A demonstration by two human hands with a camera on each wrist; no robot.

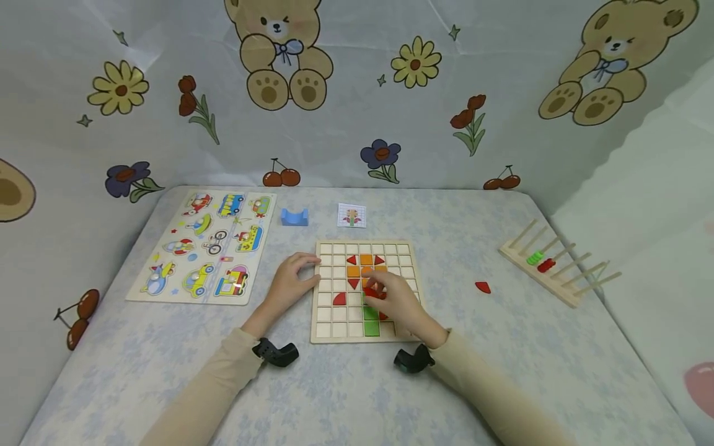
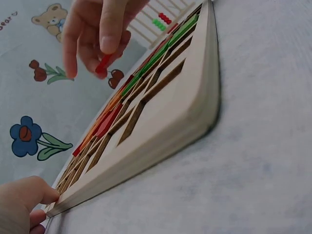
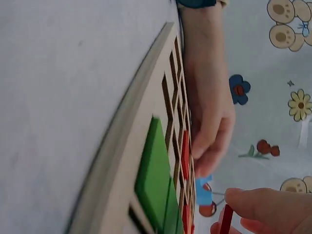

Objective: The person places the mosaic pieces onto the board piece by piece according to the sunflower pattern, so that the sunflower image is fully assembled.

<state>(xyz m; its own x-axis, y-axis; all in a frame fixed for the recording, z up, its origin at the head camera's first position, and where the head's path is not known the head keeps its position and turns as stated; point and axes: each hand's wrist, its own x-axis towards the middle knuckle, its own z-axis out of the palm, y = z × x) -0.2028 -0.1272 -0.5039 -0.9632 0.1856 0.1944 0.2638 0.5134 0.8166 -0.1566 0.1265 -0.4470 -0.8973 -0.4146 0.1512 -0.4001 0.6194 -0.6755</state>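
Note:
Between thumb and fingers, my right hand (image 1: 398, 300) pinches a small red piece (image 1: 374, 292) above the wooden grid board (image 1: 331, 328). The piece looks thin from the side in the right wrist view (image 3: 225, 219); its full outline is hidden. My left hand (image 1: 290, 279) rests thumb and fingertips against the board's left rim. In the grid lie red triangles (image 1: 353, 283), orange squares (image 1: 365, 259), green squares (image 1: 371, 328) and a red quarter-circle (image 1: 339, 299). Another red piece (image 1: 382, 316) shows partly from beneath my right hand.
Right of the board lies a loose red quarter-circle (image 1: 483, 287). Farther right stands a peg rack (image 1: 541, 272) with green and red beads. A pattern card (image 1: 352, 215) and a blue block (image 1: 294, 217) lie behind the board, and a vehicle puzzle (image 1: 223, 288) to the left.

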